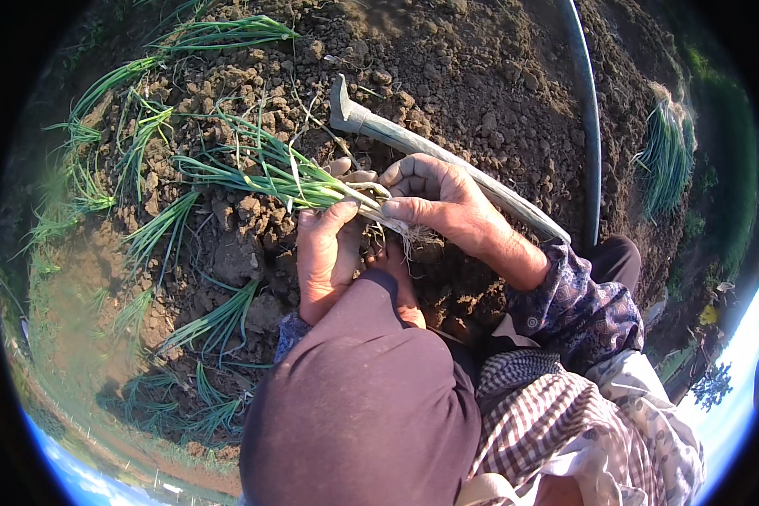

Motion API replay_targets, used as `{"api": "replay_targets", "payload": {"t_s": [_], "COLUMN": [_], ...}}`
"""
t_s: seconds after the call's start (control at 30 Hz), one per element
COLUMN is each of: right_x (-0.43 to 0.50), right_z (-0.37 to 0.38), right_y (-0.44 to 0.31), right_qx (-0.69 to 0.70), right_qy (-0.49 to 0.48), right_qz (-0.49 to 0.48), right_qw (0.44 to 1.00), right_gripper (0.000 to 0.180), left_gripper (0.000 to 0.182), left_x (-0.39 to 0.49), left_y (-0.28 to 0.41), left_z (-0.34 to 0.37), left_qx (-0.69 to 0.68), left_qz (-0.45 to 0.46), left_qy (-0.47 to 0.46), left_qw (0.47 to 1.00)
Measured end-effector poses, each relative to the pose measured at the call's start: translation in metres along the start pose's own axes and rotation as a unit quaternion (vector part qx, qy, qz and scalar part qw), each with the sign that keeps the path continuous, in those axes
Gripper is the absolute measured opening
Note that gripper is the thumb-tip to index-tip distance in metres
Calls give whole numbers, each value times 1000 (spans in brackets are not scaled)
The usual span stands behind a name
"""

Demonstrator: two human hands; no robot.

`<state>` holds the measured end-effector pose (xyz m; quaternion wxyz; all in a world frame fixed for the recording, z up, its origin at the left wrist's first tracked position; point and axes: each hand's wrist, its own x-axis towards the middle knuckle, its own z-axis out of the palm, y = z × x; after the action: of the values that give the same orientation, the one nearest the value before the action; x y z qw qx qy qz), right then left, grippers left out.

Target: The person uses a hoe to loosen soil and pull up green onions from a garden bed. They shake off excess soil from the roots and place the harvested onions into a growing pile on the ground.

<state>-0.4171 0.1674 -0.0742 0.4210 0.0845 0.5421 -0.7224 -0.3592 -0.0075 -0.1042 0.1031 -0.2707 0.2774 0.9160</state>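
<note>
A bunch of green onion seedlings (pixel 278 180) lies across my left hand (pixel 332 237), whose thumb presses on the pale stems while its fingers show behind them. My right hand (pixel 443 199) is at the root end, thumb and curled fingers closed around the lower stems near the white roots (pixel 411 233). The green leaves point to the left. Just behind my right hand rests a hoe with a metal head (pixel 348 114) and a long wooden handle (pixel 481 180), lying on the cloddy soil.
Several bunches of seedlings (pixel 164 228) lie or stand on the soil (pixel 474 82) at the left. A dark hose or pipe (pixel 588 120) runs down the right side, with a tied bundle of seedlings (pixel 667 158) beyond it. My bare foot (pixel 405 284) and clothed knee (pixel 360 392) are below my hands.
</note>
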Motion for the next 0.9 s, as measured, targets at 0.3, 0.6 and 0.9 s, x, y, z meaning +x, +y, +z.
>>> {"api": "replay_targets", "payload": {"t_s": [0.3, 0.6, 0.9], "right_x": [-3, 11, 25], "right_z": [-16, -42, -164], "right_y": [-15, -69, -136], "right_qx": [-174, -442, -504], "right_qy": [138, 199, 389], "right_qz": [-145, -284, -374], "right_qw": [964, 827, 674], "right_gripper": [19, 14, 31], "left_gripper": [15, 24, 25], "left_x": [-6, -19, -23], "left_y": [34, 49, 73], "left_z": [-16, -6, -36], "left_qx": [69, 188, 99], "left_qz": [135, 244, 271], "left_qy": [7, 38, 174], "left_qw": [988, 951, 941]}}
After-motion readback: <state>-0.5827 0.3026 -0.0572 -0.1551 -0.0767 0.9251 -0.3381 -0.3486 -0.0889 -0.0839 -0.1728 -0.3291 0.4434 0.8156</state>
